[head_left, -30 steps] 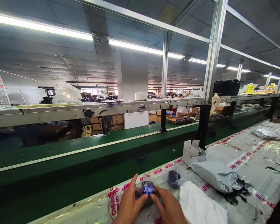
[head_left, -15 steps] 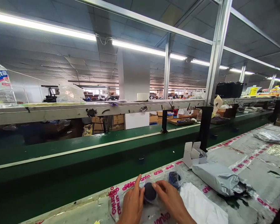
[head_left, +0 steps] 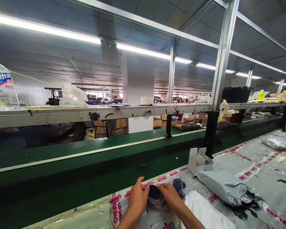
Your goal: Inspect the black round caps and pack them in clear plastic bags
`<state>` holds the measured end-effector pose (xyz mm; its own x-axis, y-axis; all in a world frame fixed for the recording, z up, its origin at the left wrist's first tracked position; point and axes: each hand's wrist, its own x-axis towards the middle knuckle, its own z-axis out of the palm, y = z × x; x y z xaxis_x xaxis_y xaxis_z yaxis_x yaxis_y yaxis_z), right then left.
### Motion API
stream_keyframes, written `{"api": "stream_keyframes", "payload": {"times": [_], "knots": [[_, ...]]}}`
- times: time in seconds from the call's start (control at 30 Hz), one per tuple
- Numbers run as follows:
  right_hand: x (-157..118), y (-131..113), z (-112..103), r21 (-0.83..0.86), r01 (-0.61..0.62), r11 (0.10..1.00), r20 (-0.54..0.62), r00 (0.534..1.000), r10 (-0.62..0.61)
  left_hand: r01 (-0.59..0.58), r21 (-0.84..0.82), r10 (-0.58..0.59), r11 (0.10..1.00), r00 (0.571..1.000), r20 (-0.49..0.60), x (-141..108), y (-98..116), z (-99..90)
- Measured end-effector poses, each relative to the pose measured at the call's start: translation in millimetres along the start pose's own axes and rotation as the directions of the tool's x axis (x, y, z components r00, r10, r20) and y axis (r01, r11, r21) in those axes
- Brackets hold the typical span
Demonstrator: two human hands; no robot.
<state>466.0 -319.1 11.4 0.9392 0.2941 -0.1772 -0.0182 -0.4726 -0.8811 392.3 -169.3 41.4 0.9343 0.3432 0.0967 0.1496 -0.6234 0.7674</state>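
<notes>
Here, both hands, left (head_left: 137,198) and right (head_left: 169,196), clamp together on the dark blue round piece (head_left: 153,192) between them.

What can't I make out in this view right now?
- Dark round item: mostly hidden between left hand and right hand; its make is unreadable.
- Small white box: contents too small.
- Bottle: cut off by left edge.
- Forearms: cut off at bottom.

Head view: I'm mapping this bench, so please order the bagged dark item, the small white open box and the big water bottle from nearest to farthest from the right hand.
From the right hand:
1. Bagged dark item, just right of it.
2. Small white open box, farther right, by the post.
3. Big water bottle, far left on the shelf.
</notes>
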Motion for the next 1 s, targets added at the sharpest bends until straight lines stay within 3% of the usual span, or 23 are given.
{"api": "stream_keyframes", "payload": {"times": [0.17,0.3,0.47,0.73,0.87,1.0], "knots": [[10,4,4,-0.030,-0.043,0.999,0.014,0.999,0.043,0.003,-0.118,-0.006,0.993,1.000,-0.028,4,-5,1.5],[1,-2,0,-0.178,0.137,0.974,-0.092,0.984,-0.155,-0.005,-0.207,-0.007,0.978,0.998,-0.056,0,-7,1.3],[-21,-15,-8,-0.349,0.371,0.861,-0.165,0.880,-0.446,-0.040,-0.299,0.015,0.953,0.996,-0.087,-5,-4,4.3],[-38,-22,-32,-0.436,0.398,0.807,-0.209,0.828,-0.521,-0.100,-0.372,0.051,0.923,0.989,-0.140,-5,6,-2.3],[-51,-24,-27,-0.439,0.473,0.764,-0.141,0.803,-0.579,-0.110,-0.372,0.046,0.922,0.983,-0.177,-6,8,-7.1],[-58,-22,-10,-0.444,0.516,0.733,-0.022,0.811,-0.584,-0.101,-0.379,0.032,0.920,0.982,-0.185,-11,4,-13.4]]}}
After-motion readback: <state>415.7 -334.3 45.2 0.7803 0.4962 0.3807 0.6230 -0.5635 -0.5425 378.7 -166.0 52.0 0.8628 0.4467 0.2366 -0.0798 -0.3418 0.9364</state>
